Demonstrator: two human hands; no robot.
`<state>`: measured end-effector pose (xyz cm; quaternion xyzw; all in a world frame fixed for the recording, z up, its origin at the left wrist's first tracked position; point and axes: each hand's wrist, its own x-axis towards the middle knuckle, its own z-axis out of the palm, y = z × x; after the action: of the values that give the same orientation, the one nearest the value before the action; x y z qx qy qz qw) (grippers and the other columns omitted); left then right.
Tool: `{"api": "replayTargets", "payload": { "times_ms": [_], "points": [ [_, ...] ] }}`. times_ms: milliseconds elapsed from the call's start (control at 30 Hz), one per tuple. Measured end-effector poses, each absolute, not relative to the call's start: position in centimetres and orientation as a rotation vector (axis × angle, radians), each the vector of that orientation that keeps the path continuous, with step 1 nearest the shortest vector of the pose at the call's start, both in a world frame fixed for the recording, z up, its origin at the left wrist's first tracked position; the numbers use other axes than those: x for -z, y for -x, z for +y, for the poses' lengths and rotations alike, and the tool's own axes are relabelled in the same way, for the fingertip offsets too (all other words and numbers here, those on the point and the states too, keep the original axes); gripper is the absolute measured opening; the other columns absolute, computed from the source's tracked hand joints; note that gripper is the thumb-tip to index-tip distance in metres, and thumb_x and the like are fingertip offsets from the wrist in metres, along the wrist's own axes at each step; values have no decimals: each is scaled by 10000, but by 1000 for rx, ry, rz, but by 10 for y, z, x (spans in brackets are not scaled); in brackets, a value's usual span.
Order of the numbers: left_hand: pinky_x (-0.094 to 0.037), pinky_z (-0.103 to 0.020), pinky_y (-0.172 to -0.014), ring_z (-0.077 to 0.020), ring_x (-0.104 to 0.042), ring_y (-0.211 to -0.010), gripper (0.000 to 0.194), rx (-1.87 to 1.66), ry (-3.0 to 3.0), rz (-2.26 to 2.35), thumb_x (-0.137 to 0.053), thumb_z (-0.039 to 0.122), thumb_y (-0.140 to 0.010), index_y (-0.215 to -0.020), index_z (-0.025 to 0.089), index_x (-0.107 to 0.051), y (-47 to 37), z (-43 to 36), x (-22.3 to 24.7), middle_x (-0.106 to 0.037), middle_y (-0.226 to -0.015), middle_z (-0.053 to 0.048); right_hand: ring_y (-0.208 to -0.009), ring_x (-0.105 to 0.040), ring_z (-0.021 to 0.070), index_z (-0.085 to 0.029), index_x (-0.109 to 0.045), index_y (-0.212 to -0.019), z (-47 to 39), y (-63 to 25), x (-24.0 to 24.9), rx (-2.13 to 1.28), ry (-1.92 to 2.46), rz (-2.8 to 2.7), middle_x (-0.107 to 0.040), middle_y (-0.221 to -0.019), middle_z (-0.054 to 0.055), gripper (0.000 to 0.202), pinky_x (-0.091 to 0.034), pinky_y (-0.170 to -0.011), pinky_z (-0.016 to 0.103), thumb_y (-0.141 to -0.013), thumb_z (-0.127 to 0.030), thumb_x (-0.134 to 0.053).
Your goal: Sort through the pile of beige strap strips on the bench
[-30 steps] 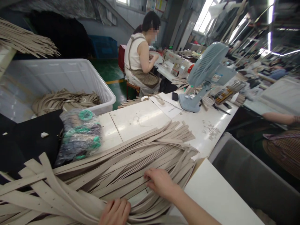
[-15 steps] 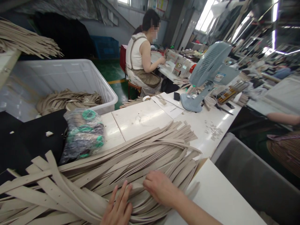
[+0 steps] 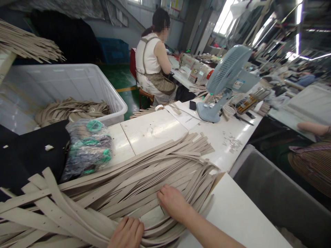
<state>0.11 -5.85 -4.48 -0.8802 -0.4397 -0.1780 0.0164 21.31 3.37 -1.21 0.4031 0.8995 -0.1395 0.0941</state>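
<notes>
Both hands rest on the beige strap pile (image 3: pixel 134 182): left hand (image 3: pixel 127 233) curled over it, right hand (image 3: pixel 173 203) with fingers tucked among straps. The loose, overhanging straps could slide off the worktop (image 3: pixel 155 129) edge.

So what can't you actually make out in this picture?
- Left hand: wrist cut off by the bottom edge of the head view.
- Right hand: fingertips tucked among the beige straps.
- Plastic bag: contents blurred by crinkled film.
- Scraps on the white table: too small to identify.
</notes>
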Motion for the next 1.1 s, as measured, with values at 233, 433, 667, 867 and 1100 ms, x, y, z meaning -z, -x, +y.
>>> {"api": "replayTargets", "payload": {
  "times_ms": [233, 433, 667, 867, 1100],
  "points": [
    [-269, -367, -1013, -185, -515, -1065, 292, 694, 2664, -1376, -264, 152, -905, -826, 180, -543, -4, -56, 42, -578, -1156, -67, -772, -525, 182, -171, -570, -816, 16, -226, -1, 538, -972, 2794, -591, -790, 36, 148, -388, -670, 300, -902, -221, -460],
    [-401, -324, -808, -169, -516, -699, 469, 220, 2750, -1453, -477, 62, -715, -1155, 224, -493, -3, -60, 40, -561, -732, 44, -911, -531, 173, -195, -567, -956, 30, -227, 6, 702, -1447, 2620, -582, -964, 29, 94, -403, -775, 264, -866, -219, -553],
    [-457, -285, -735, -161, -573, -771, 346, 39, 2746, -1460, -500, 32, -657, -941, 186, -623, -7, -51, 38, -641, -1062, -21, -879, -506, 219, -148, -569, -885, 53, -223, 24, 386, -1212, 2712, -573, -882, 71, 62, -415, -753, 322, -872, -204, -545],
    [-381, -357, -909, -180, -483, -1122, 201, 295, 2690, -1312, -469, 136, -786, -898, 176, -631, -6, -48, 43, -612, -1152, -29, -806, -515, 213, -126, -583, -875, 53, -225, 29, 338, -1035, 2787, -592, -840, 80, 115, -394, -660, 314, -872, -142, -469],
    [-226, -461, -1053, -232, -486, -1126, 407, 676, 2591, -1232, -251, 206, -930, -696, 149, -578, -10, -46, 59, -595, -1141, -94, -717, -536, 144, -191, -597, -741, 24, -245, 9, 760, -954, 2762, -611, -724, -2, 57, -353, -628, 246, -779, -199, -555]
  ]
}}
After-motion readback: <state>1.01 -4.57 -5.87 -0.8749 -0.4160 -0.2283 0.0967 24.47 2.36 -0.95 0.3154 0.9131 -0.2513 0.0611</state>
